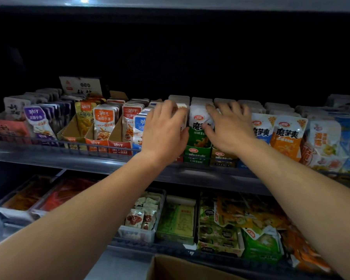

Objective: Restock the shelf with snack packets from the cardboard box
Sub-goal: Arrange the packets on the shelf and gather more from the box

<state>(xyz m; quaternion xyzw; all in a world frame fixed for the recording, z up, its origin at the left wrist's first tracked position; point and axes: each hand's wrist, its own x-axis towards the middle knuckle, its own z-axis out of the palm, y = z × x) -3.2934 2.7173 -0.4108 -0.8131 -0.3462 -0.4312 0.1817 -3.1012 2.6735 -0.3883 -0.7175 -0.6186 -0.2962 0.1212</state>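
Note:
On the upper shelf (pixel 49 156), snack packets stand in rows inside display cartons. My left hand (pixel 164 130) reaches into the row left of the green-and-white packets (pixel 198 128), its fingers curled over the tops of a stack of white snack packets (pixel 181 107). My right hand (pixel 229 128) lies on the row just right of the green one. Its fingers are spread across the packet tops and its thumb touches the front green packet. An open cardboard box (pixel 170 267) shows at the bottom edge; its contents are out of view.
A low wire rail (pixel 28 139) runs along the shelf front. Orange, purple and blue packets (pixel 103 122) fill the left rows, and orange ones (pixel 287 136) the right. The lower shelf holds a clear bin (pixel 141 233), green cartons (pixel 178 221) and loose bags. The shelf's back is dark.

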